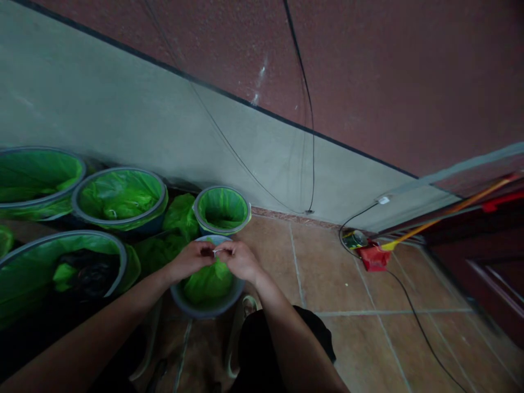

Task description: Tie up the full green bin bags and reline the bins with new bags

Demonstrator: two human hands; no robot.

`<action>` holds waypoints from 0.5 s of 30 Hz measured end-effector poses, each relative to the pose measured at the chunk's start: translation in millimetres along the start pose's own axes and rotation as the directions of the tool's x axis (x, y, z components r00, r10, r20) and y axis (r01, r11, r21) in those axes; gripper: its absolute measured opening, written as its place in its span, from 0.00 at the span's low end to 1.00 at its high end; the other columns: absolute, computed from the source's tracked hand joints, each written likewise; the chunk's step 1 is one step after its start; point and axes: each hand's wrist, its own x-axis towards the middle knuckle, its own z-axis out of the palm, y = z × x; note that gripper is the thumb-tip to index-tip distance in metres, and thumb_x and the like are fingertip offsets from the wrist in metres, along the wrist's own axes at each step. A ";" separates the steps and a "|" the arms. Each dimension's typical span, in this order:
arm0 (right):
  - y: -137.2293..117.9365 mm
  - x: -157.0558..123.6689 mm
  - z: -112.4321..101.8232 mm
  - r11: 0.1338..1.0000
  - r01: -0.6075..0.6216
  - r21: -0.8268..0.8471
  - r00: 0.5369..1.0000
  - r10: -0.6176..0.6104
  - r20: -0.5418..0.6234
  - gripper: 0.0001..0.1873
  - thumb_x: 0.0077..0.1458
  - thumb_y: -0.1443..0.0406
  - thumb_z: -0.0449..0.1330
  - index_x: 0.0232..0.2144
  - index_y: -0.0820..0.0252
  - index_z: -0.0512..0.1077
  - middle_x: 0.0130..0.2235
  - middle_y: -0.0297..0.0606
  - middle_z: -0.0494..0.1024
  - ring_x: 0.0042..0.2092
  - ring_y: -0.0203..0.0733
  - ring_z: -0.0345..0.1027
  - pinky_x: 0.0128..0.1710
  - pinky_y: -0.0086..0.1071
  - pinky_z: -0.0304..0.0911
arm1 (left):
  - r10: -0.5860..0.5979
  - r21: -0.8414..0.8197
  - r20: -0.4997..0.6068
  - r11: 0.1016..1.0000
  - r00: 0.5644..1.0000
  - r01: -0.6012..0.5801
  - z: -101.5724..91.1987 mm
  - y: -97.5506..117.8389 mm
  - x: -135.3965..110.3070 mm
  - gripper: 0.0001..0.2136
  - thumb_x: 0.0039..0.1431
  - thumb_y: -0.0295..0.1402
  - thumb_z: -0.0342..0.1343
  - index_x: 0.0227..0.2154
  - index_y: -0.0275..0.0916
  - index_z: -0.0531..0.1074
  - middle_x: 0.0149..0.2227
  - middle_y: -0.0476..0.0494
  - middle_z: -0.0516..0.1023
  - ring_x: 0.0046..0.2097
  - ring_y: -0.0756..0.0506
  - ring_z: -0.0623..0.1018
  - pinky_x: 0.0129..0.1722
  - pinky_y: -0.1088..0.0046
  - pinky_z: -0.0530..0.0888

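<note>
My left hand (191, 258) and my right hand (241, 260) meet over a small grey bucket (207, 309) lined with a green plastic bag (208, 281). Both hands have their fingers pinched together on a small pale thing (216, 252) between them, too small to name. The bucket stands on the tiled floor just in front of my knee.
More grey buckets with green liners stand along the wall: one close behind (221, 209), two further left (118, 197) (36, 180), and a large one (61, 270) holding dark stuff. A loose green bag (174, 229) lies between them. Cables, a red dustpan (374, 257) and a broom handle (450, 210) lie right.
</note>
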 end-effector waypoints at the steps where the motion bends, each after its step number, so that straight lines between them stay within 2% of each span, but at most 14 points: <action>1: -0.4 1.2 0.7 0.996 -0.011 0.090 1.000 0.012 -0.012 0.07 0.56 0.64 0.60 0.34 0.58 0.79 0.31 0.32 0.79 0.31 0.34 0.68 0.34 0.27 0.63 | 0.002 0.051 0.028 0.999 1.000 -0.003 0.8 -0.7 0.2 0.11 0.46 0.40 0.61 0.28 0.36 0.77 0.23 0.51 0.73 0.28 0.49 0.71 0.30 0.74 0.67; 5: 0.3 8.2 2.2 0.866 -0.064 0.495 0.987 0.127 -0.094 0.19 0.58 0.58 0.60 0.50 0.56 0.73 0.39 0.34 0.80 0.23 0.29 0.62 0.22 0.24 0.58 | 0.064 0.136 0.046 0.988 0.997 -0.070 5.5 -2.4 -0.6 0.14 0.56 0.44 0.54 0.30 0.38 0.76 0.23 0.52 0.71 0.26 0.50 0.69 0.27 0.75 0.66; 7: 5.0 11.4 4.2 0.831 -0.083 0.550 0.964 0.207 -0.167 0.19 0.60 0.58 0.57 0.52 0.55 0.70 0.43 0.36 0.80 0.21 0.27 0.61 0.20 0.24 0.56 | 0.113 0.137 0.025 0.984 0.993 -0.115 7.6 -2.6 -1.4 0.13 0.58 0.43 0.53 0.30 0.39 0.74 0.23 0.51 0.71 0.26 0.49 0.70 0.28 0.75 0.67; 9: 11.9 12.6 8.3 0.867 -0.121 0.484 0.953 0.238 -0.187 0.15 0.59 0.62 0.55 0.48 0.55 0.72 0.41 0.34 0.79 0.22 0.28 0.62 0.21 0.23 0.59 | 0.133 0.139 0.017 0.981 0.991 -0.134 8.9 -2.4 -2.2 0.12 0.59 0.42 0.52 0.29 0.39 0.73 0.24 0.51 0.71 0.27 0.49 0.71 0.28 0.75 0.69; 12: 18.5 10.2 15.5 0.957 -0.158 0.241 0.984 0.173 -0.045 0.09 0.56 0.69 0.55 0.36 0.56 0.75 0.32 0.31 0.77 0.25 0.30 0.65 0.25 0.24 0.61 | 0.153 0.143 0.001 0.978 0.988 -0.151 8.8 -2.5 -2.5 0.12 0.60 0.42 0.51 0.30 0.39 0.73 0.27 0.49 0.75 0.28 0.49 0.73 0.30 0.75 0.70; 14: 17.2 7.4 17.6 0.984 -0.159 0.080 0.987 0.156 0.044 0.08 0.54 0.72 0.56 0.31 0.57 0.74 0.28 0.30 0.74 0.25 0.32 0.65 0.25 0.24 0.60 | 0.169 0.167 -0.022 0.972 0.985 -0.163 7.4 -3.0 -2.4 0.13 0.61 0.42 0.51 0.31 0.39 0.73 0.27 0.49 0.75 0.28 0.49 0.73 0.30 0.75 0.71; 15: 15.2 6.2 17.4 0.986 -0.163 0.026 0.986 0.161 0.050 0.08 0.54 0.72 0.56 0.30 0.57 0.74 0.27 0.29 0.73 0.25 0.32 0.65 0.25 0.25 0.60 | 0.172 0.181 -0.030 0.970 0.985 -0.164 6.6 -3.2 -2.4 0.13 0.61 0.42 0.51 0.31 0.39 0.73 0.26 0.50 0.75 0.27 0.49 0.73 0.30 0.75 0.70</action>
